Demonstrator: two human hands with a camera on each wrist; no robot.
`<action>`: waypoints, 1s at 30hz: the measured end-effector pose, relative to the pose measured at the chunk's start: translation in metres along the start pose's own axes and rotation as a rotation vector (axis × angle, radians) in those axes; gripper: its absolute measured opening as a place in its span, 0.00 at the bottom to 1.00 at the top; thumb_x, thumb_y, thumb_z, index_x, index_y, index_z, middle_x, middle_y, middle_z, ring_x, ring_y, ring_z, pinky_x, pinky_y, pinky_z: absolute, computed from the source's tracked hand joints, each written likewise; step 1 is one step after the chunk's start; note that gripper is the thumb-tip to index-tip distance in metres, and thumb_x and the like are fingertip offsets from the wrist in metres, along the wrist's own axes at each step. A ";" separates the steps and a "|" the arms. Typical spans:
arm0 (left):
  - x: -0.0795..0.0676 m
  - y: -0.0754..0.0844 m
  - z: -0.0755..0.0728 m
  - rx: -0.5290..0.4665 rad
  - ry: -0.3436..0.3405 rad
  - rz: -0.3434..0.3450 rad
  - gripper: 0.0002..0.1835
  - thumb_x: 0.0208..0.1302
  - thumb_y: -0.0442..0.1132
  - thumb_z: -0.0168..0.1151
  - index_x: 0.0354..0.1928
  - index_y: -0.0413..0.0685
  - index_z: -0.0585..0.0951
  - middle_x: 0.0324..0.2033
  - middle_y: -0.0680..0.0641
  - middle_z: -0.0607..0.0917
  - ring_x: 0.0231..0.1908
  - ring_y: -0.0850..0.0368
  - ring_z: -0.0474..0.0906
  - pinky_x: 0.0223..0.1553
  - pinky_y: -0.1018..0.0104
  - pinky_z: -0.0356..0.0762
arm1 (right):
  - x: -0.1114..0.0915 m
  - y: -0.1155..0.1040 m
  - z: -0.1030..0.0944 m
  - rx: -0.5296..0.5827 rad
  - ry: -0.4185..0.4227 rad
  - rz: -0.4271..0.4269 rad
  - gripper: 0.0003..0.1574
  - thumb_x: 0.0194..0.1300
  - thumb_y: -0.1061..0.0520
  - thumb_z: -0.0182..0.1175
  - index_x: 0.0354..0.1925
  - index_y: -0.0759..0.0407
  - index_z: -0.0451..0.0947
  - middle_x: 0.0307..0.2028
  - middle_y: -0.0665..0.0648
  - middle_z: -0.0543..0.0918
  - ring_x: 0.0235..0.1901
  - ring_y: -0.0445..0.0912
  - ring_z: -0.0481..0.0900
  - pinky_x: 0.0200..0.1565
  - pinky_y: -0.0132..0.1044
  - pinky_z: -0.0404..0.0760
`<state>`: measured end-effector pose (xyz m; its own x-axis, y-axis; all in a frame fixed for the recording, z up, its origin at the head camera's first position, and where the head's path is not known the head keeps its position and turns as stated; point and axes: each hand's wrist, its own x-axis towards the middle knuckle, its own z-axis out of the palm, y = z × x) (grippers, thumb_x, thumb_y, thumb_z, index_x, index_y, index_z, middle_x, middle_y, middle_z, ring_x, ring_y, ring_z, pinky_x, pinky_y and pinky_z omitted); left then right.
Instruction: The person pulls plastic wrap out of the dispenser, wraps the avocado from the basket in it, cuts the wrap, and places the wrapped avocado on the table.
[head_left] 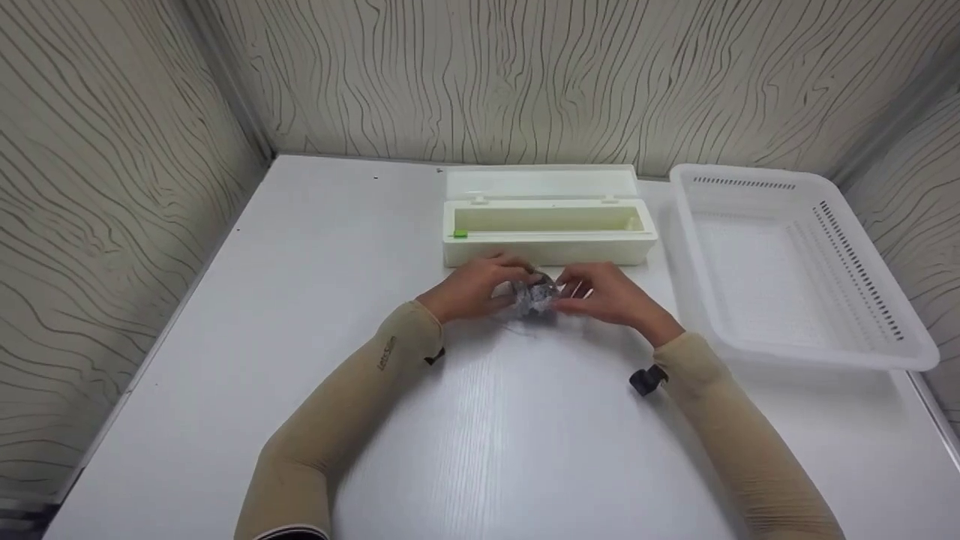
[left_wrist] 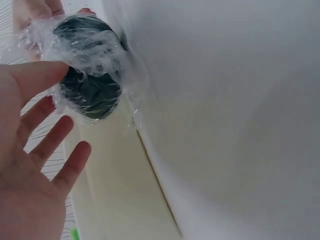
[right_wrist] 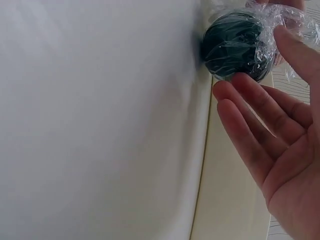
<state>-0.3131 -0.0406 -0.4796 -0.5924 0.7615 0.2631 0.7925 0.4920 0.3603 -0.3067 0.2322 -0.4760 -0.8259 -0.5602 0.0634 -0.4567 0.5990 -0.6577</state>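
Observation:
Between the two hands, close to the table top, is a dark green round object [right_wrist: 232, 45] wrapped in crumpled clear plastic film [left_wrist: 92, 55]. My left hand [head_left: 474, 289] holds it from the left. In the left wrist view, that thumb lies over the film while the other fingers spread below and behind. From the right, my right hand [head_left: 609, 292] holds the wrapped object, its thumb at the bunched film and its fingertips against the lower side. What exactly the object is under the film cannot be told.
Just behind the hands stands a long white box [head_left: 551, 251] with its lid [head_left: 540, 182] raised and a green slider [head_left: 460, 234] on its front edge. A white plastic basket [head_left: 697, 262] sits at the right of the white table [head_left: 480, 450]. Patterned walls enclose the back and sides.

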 end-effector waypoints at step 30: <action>-0.001 -0.002 0.003 -0.115 -0.089 -0.108 0.25 0.76 0.44 0.62 0.72 0.61 0.74 0.69 0.55 0.79 0.65 0.55 0.79 0.68 0.60 0.75 | 0.010 -0.016 0.013 -0.207 0.140 0.138 0.27 0.75 0.41 0.61 0.21 0.52 0.78 0.17 0.48 0.77 0.21 0.44 0.70 0.29 0.38 0.68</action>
<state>-0.3139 -0.0405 -0.4834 -0.6541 0.7435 0.1388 0.6999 0.5254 0.4838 -0.3032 0.2098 -0.4748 -0.9158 -0.3900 0.0963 -0.3831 0.7759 -0.5013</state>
